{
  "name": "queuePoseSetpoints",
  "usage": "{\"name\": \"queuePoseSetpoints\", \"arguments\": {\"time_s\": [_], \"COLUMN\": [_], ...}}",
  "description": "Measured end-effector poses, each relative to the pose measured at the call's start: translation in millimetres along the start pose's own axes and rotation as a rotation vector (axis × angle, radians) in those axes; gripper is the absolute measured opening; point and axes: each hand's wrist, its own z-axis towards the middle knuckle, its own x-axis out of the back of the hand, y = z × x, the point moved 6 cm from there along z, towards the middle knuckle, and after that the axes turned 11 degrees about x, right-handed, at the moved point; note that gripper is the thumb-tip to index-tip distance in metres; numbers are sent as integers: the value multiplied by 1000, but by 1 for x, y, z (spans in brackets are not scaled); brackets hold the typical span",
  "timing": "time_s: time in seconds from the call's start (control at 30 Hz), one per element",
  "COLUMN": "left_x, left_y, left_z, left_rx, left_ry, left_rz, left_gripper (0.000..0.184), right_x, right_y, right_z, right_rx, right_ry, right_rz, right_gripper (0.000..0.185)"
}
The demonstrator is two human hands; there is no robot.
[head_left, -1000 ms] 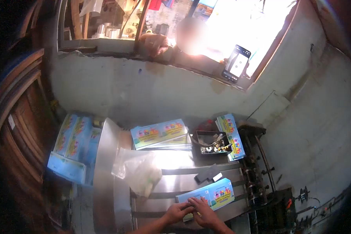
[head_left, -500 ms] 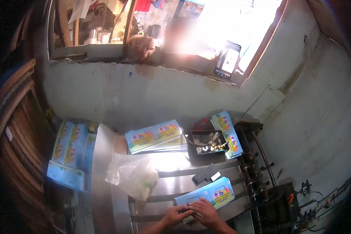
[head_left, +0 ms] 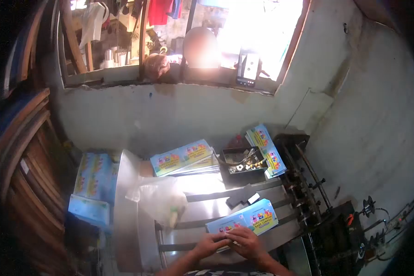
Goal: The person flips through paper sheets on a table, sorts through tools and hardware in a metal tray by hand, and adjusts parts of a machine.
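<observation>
A: Where are the person's hands?

B: Over the near edge of a printed sheet on the worktop. The left hand and right hand meet at the fingertips, fingers bent; whether they pinch the paper cannot be told.

A: What does the sheet say?

B: Its right panel, just beyond the right hand, appears to read "BUKU TABUNGAN BANK SAMPAH" under small colourful figures. The left panel, partly covered by the fingers, carries a similar design.

A: And around the hands?

B: Just past the sheet lie a dark block and a small white piece. To the left of the hands slumps a clear plastic bag, with no readable label. Farther ahead are a stack of like-printed sheets, a black tray of small metal parts, and more prints beside it. Other prints sit far left.

A: Anything at the window?

B: Well beyond the hands, another person's hand rests at the sill, near an upright phone; its screen text is too small to read.
</observation>
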Motion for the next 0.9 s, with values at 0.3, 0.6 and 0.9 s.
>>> {"name": "queuePoseSetpoints", "arguments": {"time_s": [0.3, 0.6, 0.9], "left_x": [-27, -33, -28], "left_y": [-1, 2, -20], "left_z": [-14, -34, -41], "left_rx": [209, 294, 244], "left_ry": [-5, 111, -41], "left_rz": [170, -18, 12], "left_gripper": [30, 30, 29], "right_x": [18, 2, -4], "right_y": [-6, 3, -22], "right_z": [-23, -36, -45], "right_rx": [120, 81, 57], "right_ry": [6, 155, 94], "right_rz": [119, 253, 252], "right_gripper": [29, 26, 29]}}
